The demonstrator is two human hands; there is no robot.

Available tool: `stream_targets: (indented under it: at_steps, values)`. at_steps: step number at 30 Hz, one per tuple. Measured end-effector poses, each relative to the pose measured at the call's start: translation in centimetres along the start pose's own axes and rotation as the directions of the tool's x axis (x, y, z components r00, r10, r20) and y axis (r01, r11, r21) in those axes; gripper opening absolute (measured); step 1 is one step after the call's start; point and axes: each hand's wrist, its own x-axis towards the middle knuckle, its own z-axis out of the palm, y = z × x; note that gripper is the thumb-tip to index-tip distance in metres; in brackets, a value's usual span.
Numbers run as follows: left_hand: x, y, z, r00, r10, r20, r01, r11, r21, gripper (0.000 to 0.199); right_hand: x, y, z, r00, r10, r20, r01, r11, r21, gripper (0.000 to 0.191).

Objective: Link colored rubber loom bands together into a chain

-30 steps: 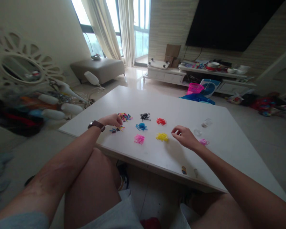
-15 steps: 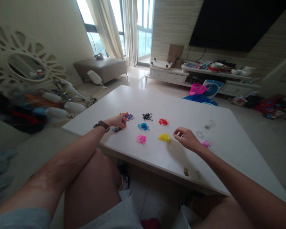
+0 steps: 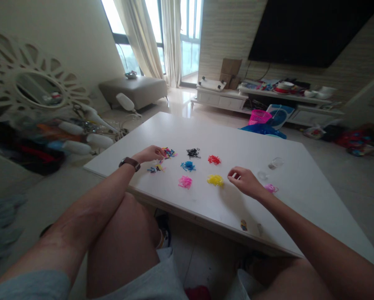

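Observation:
My left hand [image 3: 150, 154], with a dark watch on its wrist, is at the left edge of a mixed-colour pile of small rubber bands [image 3: 169, 153]. Its fingers are drawn together and bent down; what they hold, if anything, is too small to see. A smaller mixed group of bands [image 3: 156, 168] lies just below that hand. My right hand [image 3: 243, 180] hovers right of the yellow bands [image 3: 215, 180], fingers curved and thumb apart, with nothing visible in it. Black bands [image 3: 193, 153], blue bands [image 3: 188, 166], red bands [image 3: 214, 159] and pink bands [image 3: 185, 182] form separate heaps.
On the right of the white table [image 3: 174, 129] are a clear jar [image 3: 276, 163], a clear round lid [image 3: 262, 175] and a pinkish-purple item [image 3: 271, 188]. A small cartoon figure [image 3: 243, 225] lies near the front edge. A pink basket [image 3: 258, 117] stands beyond the table.
My left hand has shifted slightly up and left, off the smaller mixed group, which now shows more fully. Its fingers reach the larger mixed pile. My right hand stays nearly still.

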Motion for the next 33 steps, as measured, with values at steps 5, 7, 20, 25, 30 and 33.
stream_targets:
  at_steps: [5,7,20,25,30,33]
  values:
    - [0.5,-0.6,0.7,0.998,-0.044,0.044,0.051,0.983,-0.179,0.031,0.0,0.1,0.1,1.0,0.0,0.008,0.001,1.0,-0.019,0.014]
    - [0.7,-0.3,1.4,0.994,-0.087,0.063,0.1,0.967,-0.234,0.036,0.0,0.2,0.3,1.0,-0.005,0.017,0.005,1.0,-0.026,0.014]
    - [0.2,10.4,11.1,0.869,0.279,0.408,-0.09,0.901,-0.425,0.036,-0.2,-1.3,1.7,0.992,-0.069,0.106,0.04,0.966,0.255,0.021]
    - [0.5,12.7,14.0,0.82,0.348,0.455,-0.106,0.873,-0.476,0.038,-0.4,-1.8,1.8,0.996,-0.061,0.069,0.037,0.95,0.309,0.02]
    - [1.4,13.1,15.6,0.775,0.408,0.482,-0.129,0.849,-0.512,0.037,-0.4,-1.5,1.5,0.998,-0.042,0.045,0.026,0.95,0.312,0.016]
    - [1.7,13.2,16.1,0.75,0.428,0.504,-0.131,0.843,-0.521,0.036,-0.4,-1.2,1.5,0.999,-0.04,0.028,0.029,0.95,0.312,0.015]
